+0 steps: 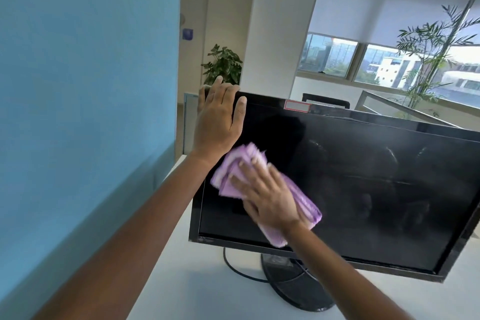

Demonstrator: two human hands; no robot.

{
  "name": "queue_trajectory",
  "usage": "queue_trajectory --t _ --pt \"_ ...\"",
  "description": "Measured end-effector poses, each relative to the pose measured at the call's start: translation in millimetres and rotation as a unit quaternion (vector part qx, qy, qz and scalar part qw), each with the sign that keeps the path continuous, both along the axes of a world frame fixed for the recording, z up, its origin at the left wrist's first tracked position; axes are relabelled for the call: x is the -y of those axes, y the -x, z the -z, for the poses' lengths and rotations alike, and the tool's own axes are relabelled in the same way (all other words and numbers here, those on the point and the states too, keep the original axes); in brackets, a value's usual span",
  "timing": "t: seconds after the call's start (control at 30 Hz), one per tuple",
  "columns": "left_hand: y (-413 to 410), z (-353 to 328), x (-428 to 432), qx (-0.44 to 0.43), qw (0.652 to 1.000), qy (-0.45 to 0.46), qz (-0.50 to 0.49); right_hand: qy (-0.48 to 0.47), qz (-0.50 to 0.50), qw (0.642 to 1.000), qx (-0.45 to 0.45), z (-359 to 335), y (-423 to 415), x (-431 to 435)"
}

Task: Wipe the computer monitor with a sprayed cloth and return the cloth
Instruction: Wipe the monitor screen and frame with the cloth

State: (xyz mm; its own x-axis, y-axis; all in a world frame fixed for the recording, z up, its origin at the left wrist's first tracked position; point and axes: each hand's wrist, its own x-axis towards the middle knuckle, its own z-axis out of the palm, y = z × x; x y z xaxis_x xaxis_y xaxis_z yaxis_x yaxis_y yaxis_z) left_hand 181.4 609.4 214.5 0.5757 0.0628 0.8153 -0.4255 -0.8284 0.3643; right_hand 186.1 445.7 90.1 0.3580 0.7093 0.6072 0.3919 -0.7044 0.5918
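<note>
- Monitor: black flat-panel computer monitor, glossy dark screen, unlit, faintly smeared. Stands on a round black plastic base on the white desk. Long axis runs left to right, and in this view the right end sits lower than the left. Screen faces the person.
- Cloth: lilac folded microfibre cloth, pressed flat against the left part of the screen, just beside the left bezel. Long axis lies diagonally, from upper left to lower right. The lower end reaches the bottom bezel.
- Right hand: palm down on the cloth. Fingers straight and slightly spread, pointing up and to the left, pressing the cloth to the screen. Forearm enters from lower right.
- Left hand: laid on the upper left corner of the monitor, back of the hand toward the camera. Fingers fairly straight and close together, with tips past the top edge. Thumb splayed onto the top bezel. Whether the fingertips hook behind the casing cannot be told.
- Sticker: small red-bordered label on the top bezel, text unreadable.
- Cable: thin black lead curving over the desk from under the monitor.
- Surroundings: blue partition wall at left, leafy potted plant behind the monitor, tall palm plant at right, windows with white roller blinds.
</note>
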Motion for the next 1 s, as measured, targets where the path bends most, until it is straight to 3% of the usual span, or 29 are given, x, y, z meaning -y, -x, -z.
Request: queue_trajectory --t 0.17,0.33,0.43,0.57,0.77,0.9,1.0 --pt "-2.3 4.6 -5.1 0.007 1.000 -0.019 0.002 0.164 -0.009 0.985 -0.049 73.1 13.8 8.4" --pt "-1.5 5.3 -3.0 0.019 1.000 -0.011 0.005 0.240 -0.052 0.969 0.008 64.8 5.8 22.9" --pt "-0.6 4.7 -0.1 0.024 1.000 -0.009 0.006 0.182 -0.067 0.980 0.049 26.3 -2.7 31.8" --pt "-0.1 5.3 0.4 0.025 1.000 -0.005 -0.001 0.032 -0.069 0.992 0.104 -48.2 -15.4 43.1" --pt "-1.3 6.1 3.1 0.020 1.000 0.002 -0.012 -0.218 -0.052 0.967 0.117 -103.8 -25.7 55.4" --pt "-2.9 7.4 1.9 0.024 1.000 0.009 -0.015 -0.239 -0.048 0.965 0.097 -68.3 -21.2 36.9" --pt "-4.2 7.6 0.2 0.032 0.999 0.011 -0.011 -0.188 -0.033 0.980 0.055 -23.1 -13.3 23.2"
